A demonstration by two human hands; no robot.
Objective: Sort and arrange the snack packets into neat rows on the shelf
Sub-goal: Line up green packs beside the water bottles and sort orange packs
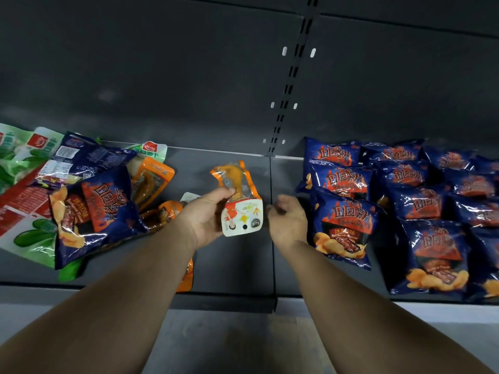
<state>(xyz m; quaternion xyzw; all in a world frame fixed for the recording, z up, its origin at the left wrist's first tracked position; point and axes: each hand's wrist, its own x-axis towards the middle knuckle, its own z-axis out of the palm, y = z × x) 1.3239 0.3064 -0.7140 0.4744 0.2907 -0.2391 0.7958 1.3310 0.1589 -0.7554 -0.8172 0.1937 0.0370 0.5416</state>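
My left hand (206, 218) grips an orange and white chicken-leg packet (239, 197) above the middle of the dark shelf (232, 265), thumb on top. Just right of the packet, my right hand (287, 218) is blurred, its fingers curled and holding nothing, apart from the packet. Blue chip bags (343, 225) lie in neat rows on the right. On the left sits a mixed heap: a blue chip bag (94, 214), orange packets (152, 179) and green bags (32, 238).
The shelf's back panel (189, 76) is bare, with a slotted upright (287, 90) near the middle. The shelf's front lip (224, 302) runs below my forearms, with grey floor (243, 346) beneath. An orange packet (186, 279) lies partly under my left forearm.
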